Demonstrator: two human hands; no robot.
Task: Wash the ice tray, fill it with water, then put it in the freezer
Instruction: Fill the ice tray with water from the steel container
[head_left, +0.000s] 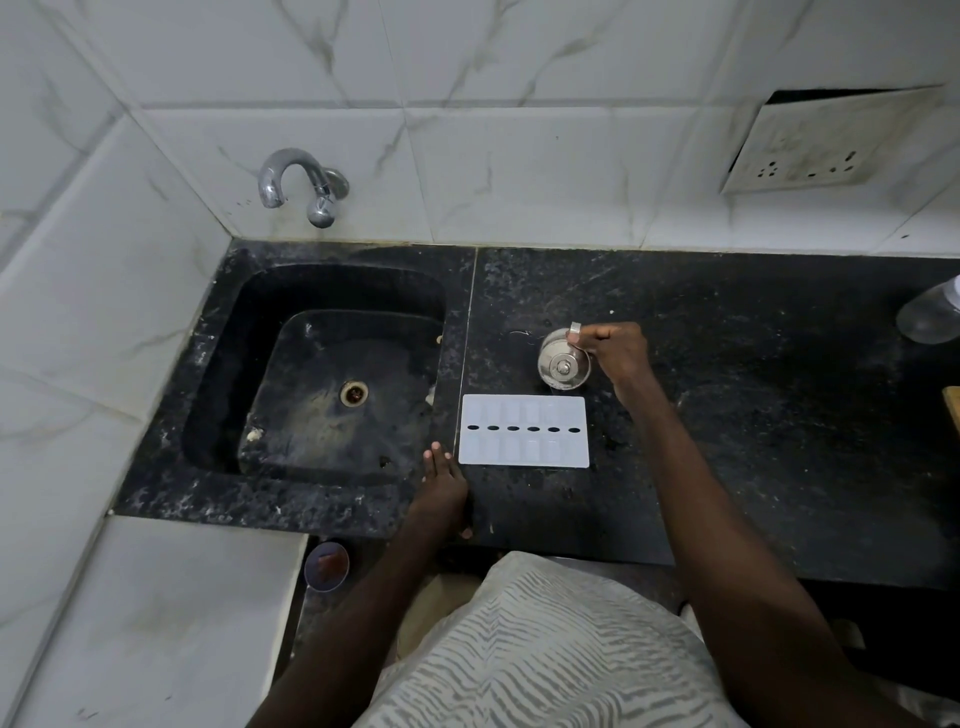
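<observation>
Black counter holds the white ice tray, the right hand pinching the handle of a shiny cup at its 12 o'clock, the left hand lying flat at 8 o'clock.

Black speckled counter under my hands, white ice tray lying flat on it just right of my left hand, steel cup beyond the tray, its handle pinched in my right hand, clear bottle well off to that hand's right
</observation>
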